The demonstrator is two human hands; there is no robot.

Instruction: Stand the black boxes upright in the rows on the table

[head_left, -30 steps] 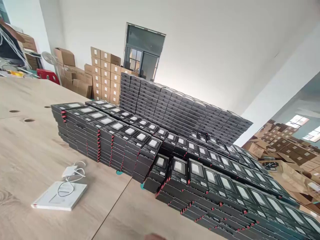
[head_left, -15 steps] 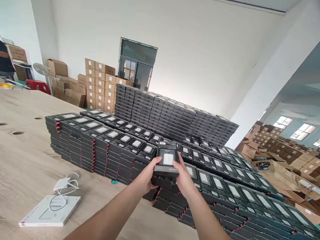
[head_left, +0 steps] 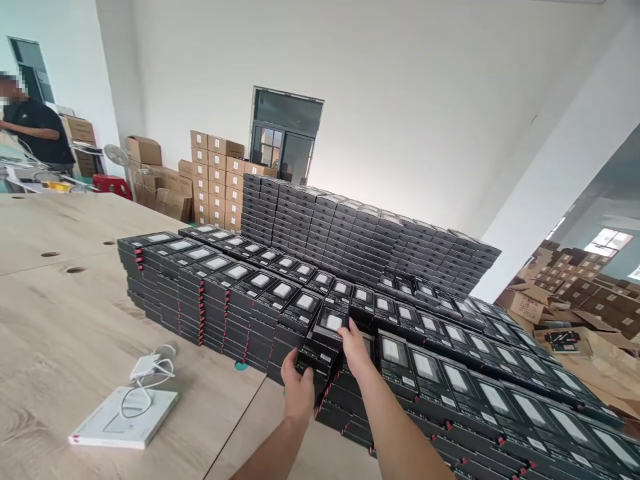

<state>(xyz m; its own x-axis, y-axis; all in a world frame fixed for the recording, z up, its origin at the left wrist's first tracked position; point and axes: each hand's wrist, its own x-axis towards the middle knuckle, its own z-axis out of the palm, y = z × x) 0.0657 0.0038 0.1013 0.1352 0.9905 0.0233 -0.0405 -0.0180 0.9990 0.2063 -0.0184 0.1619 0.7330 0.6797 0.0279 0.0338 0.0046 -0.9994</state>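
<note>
Long rows of stacked black boxes (head_left: pixel 260 293) with white windows and red tabs cover the wooden table (head_left: pixel 60 313). A black box (head_left: pixel 330 323) lies on top of a shorter stack in the front row. My right hand (head_left: pixel 354 347) grips its near right edge. My left hand (head_left: pixel 298 388) is lower, pressed against the front left corner of that same stack, fingers spread on the box fronts. Both forearms reach in from the bottom edge.
A white flat box (head_left: pixel 123 419) with a white charger and cable (head_left: pixel 149 365) on it lies at front left. A taller wall of black boxes (head_left: pixel 360 233) stands behind. Cardboard cartons (head_left: pixel 215 170) line the back wall and the right (head_left: pixel 565 300). Another person (head_left: pixel 30 130) stands far left.
Both hands came into view carrying a black box, then lowered it onto the shorter front stack. My left hand has dropped from the box to the stack's front.
</note>
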